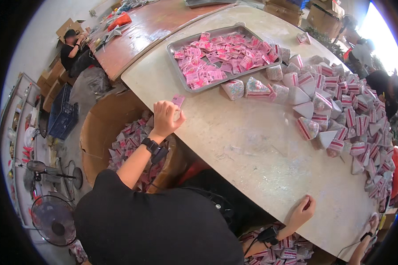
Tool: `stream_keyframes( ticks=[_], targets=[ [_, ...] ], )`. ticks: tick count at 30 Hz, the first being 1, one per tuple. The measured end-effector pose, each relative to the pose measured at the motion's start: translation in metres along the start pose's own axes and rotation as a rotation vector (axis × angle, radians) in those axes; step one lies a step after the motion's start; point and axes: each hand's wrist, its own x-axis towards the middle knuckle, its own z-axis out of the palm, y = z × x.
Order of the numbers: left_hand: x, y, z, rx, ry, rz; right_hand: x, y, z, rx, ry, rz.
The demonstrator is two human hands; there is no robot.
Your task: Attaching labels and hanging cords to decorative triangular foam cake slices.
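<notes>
My left hand [165,117] is over the table's near left edge with its fingers curled in. A small pink tag [178,100] sticks out beside those fingers and seems held by them. Lower right, my right hand [302,212] rests at the table edge, fingers curled; whatever it may hold is hidden. Beyond my left hand, a metal tray [177,73] is heaped with pink tags [203,70] on loops. Wedge-shaped ornaments [322,104], white and glittery with pink stripes, are piled along the right side. A few wedges [257,88] stand by the tray's near edge.
A large cardboard box [97,128] with many striped wedges stands below the left edge; more wedges [287,254] lie below my right arm. Another person's hand [373,223] is at the far right. Someone [73,53] sits at the reddish table [141,31]. Fans [55,221] stand left.
</notes>
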Motion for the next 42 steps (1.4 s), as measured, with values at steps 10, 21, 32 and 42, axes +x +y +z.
stream_keyframes(
  ticks=[10, 21, 32, 42],
  targets=[
    [0.071, 0.005, -0.024, -0.003, -0.568, -0.054, -0.004, 0.006, -0.004, -0.019, 0.043, -0.046],
    [0.075, 0.059, -0.055, -0.138, -1.109, 0.063, -0.002, -0.002, -0.002, -0.039, 0.062, -0.034],
    [0.079, 0.112, -0.022, -0.348, -1.127, 0.263, -0.005, -0.004, -0.004, -0.004, 0.078, -0.077],
    [0.078, 0.125, -0.018, -0.413, -1.174, 0.282, -0.008, -0.003, -0.005, -0.021, 0.069, -0.018]
  ],
)
